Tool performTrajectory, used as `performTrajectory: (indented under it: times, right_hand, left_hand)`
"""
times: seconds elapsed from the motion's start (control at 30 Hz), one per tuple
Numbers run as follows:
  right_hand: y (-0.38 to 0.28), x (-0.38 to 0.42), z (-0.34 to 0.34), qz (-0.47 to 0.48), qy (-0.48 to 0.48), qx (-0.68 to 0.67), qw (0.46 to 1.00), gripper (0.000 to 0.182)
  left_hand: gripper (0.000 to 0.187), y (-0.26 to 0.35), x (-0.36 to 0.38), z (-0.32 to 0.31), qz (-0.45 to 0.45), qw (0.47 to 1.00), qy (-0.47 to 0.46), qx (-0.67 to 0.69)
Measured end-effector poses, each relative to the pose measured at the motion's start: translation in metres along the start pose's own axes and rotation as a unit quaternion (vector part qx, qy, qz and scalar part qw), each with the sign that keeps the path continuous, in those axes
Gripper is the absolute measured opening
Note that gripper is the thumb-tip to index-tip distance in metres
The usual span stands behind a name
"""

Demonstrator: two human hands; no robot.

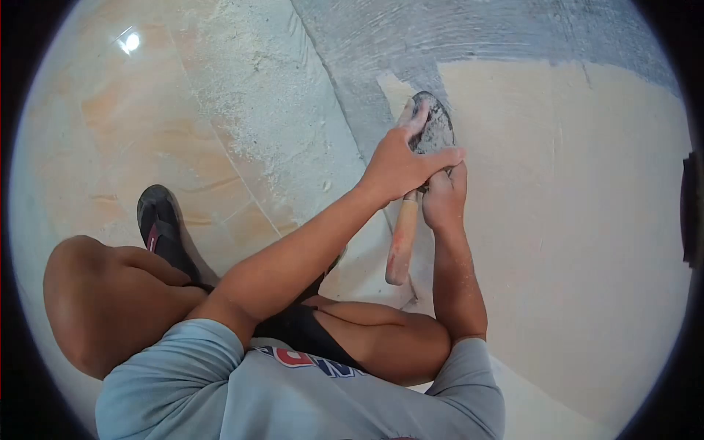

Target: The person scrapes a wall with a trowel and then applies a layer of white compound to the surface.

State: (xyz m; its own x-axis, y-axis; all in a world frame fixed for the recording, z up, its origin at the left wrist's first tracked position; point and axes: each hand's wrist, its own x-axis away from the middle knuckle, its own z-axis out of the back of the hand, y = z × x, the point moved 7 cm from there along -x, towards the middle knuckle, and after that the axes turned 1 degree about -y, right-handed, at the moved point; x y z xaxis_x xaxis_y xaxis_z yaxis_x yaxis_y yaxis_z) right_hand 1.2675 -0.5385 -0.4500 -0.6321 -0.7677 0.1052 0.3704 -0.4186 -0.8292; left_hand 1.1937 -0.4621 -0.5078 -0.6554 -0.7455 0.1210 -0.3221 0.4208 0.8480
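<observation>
A pointing-style trowel (438, 132) has a dark rounded blade spotted with pale plaster and a worn wooden handle (402, 246) with red marks. My left hand (400, 161) is closed over the blade, its fingers along the left edge and its thumb reaching across the lower part. Just below it, my right hand (445, 196) is closed by the blade's lower end, most of its fingers hidden. The handle hangs free between my forearms. Behind the blade, cream plaster (513, 132) meets a rough grey wall surface (389, 40).
A whitish sheet (293, 125) strewn with plaster crumbs runs along the wall's foot. To the left lie glossy beige-orange floor tiles (139, 117). My dark shoe (163, 224) and bent knee (84, 308) are at the left. A dark object (689, 213) shows at the right edge.
</observation>
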Motion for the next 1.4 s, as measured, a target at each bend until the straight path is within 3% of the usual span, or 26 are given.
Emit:
performTrajectory:
  times: [0.13, 0.23, 0.3, 0.37, 0.47, 0.63, 0.7, 0.77, 0.8, 0.87, 0.9, 1.07, 1.13, 1.17, 1.2, 1.27, 1.33, 1.4]
  right_hand:
    - [-0.008, 0.001, 0.0, 0.009, -0.069, -0.051, 0.996, 0.02]
    - [-0.005, -0.002, -0.003, 0.022, -0.034, 0.017, 0.999, 0.021]
    - [0.005, -0.007, -0.002, 0.048, -0.02, -0.027, 0.998, 0.022]
    - [0.001, -0.01, -0.004, 0.048, -0.066, -0.01, 0.997, 0.022]
    - [0.003, -0.016, -0.008, 0.062, -0.06, 0.003, 0.996, 0.024]
    - [0.001, -0.024, -0.014, 0.038, -0.066, 0.03, 0.997, 0.018]
    - [-0.005, -0.019, -0.016, 0.007, -0.088, 0.04, 0.995, 0.017]
    - [-0.016, -0.017, -0.017, 0.037, -0.073, -0.012, 0.997, 0.019]
    - [-0.013, -0.021, -0.018, 0.058, -0.069, 0.008, 0.996, 0.02]
    - [-0.004, -0.022, -0.019, 0.022, -0.067, 0.032, 0.997, 0.02]
    - [-0.002, -0.022, -0.023, -0.01, -0.068, 0.05, 0.996, 0.021]
    - [-0.017, -0.019, -0.024, 0.008, -0.096, 0.036, 0.995, 0.021]
    - [-0.011, -0.022, -0.029, 0.002, -0.056, 0.035, 0.998, 0.019]
    - [-0.003, -0.023, -0.033, -0.071, -0.092, -0.003, 0.993, 0.019]
    - [-0.001, -0.02, -0.031, -0.07, -0.093, -0.004, 0.993, 0.019]
    - [-0.01, -0.014, -0.022, 0.024, -0.079, 0.06, 0.995, 0.02]
    - [-0.008, -0.017, -0.022, 0.018, -0.088, 0.037, 0.995, 0.022]
    - [-0.013, -0.014, -0.021, 0.043, -0.037, 0.026, 0.998, 0.021]
  left_hand:
    - [0.109, 0.002, 0.006, -0.009, 0.01, 1.0, -0.001, -0.021]
    - [0.107, -0.005, -0.002, -0.001, 0.0, 1.0, 0.011, -0.015]
    - [0.106, -0.006, -0.004, -0.001, -0.015, 0.999, 0.007, -0.038]
    - [0.107, -0.007, -0.003, -0.004, 0.007, 0.999, 0.0, 0.037]
    - [0.106, 0.004, -0.004, 0.0, -0.015, 1.0, 0.006, 0.007]
    - [0.104, 0.003, -0.004, 0.008, 0.041, 0.995, -0.005, 0.085]
    - [0.103, 0.006, -0.008, 0.009, 0.002, 0.998, -0.001, 0.055]
    - [0.102, 0.003, -0.008, 0.009, -0.005, 1.0, 0.023, -0.016]
    - [0.104, 0.0, -0.013, 0.011, -0.007, 1.0, 0.019, 0.012]
    - [0.105, -0.013, -0.016, 0.016, 0.041, 0.998, 0.008, 0.048]
    - [0.105, -0.01, -0.017, 0.016, 0.021, 0.999, 0.007, 0.033]
    - [0.105, 0.007, -0.012, 0.02, 0.017, 1.0, 0.017, -0.015]
    - [0.103, -0.008, -0.02, 0.025, 0.018, 0.999, 0.035, -0.014]
    - [0.103, -0.005, -0.017, 0.025, 0.02, 0.999, 0.034, -0.014]
    - [0.102, -0.003, -0.014, 0.024, 0.045, 0.999, 0.02, -0.01]
    - [0.103, 0.0, -0.009, 0.021, 0.051, 0.998, 0.005, -0.022]
    - [0.103, -0.007, -0.012, 0.014, -0.015, 0.995, 0.035, -0.092]
    - [0.106, 0.002, -0.009, 0.017, 0.027, 0.999, 0.001, -0.032]
